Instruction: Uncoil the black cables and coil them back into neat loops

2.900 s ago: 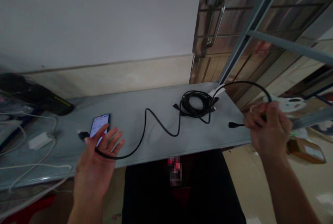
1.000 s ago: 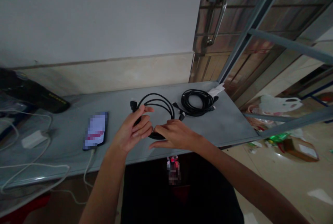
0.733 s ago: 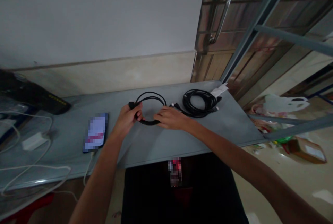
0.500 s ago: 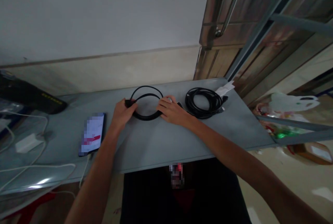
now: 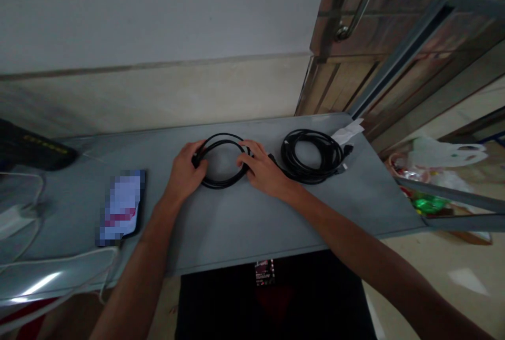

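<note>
On the grey table [image 5: 236, 235], the left hand [image 5: 183, 169] grips a black cable loop [image 5: 221, 185] near its plug, the right hand [image 5: 262, 169] rests half-open on its far side, and a second black cable coil [image 5: 307, 178] lies already wound just beyond.

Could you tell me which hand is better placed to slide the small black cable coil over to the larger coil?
Probably the right hand: it rests on the side of the small coil nearest the larger coil, while the left hand grips the far side.
</note>
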Action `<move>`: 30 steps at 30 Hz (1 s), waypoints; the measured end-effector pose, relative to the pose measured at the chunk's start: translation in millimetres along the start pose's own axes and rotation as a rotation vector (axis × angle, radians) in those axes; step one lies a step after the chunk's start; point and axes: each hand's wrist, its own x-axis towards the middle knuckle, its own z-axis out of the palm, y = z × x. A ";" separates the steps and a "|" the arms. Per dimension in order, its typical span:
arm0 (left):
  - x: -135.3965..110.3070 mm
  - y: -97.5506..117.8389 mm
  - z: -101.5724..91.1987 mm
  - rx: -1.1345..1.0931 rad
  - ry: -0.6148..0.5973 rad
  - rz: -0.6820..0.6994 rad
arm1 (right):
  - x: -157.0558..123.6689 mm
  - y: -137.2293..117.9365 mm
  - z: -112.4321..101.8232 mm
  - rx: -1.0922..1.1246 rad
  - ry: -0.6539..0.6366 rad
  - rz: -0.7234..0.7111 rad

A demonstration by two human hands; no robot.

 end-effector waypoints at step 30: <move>-2.9 19.0 -3.6 -0.068 0.219 -0.145 | 6.2 -20.0 -29.5 0.131 0.268 -0.029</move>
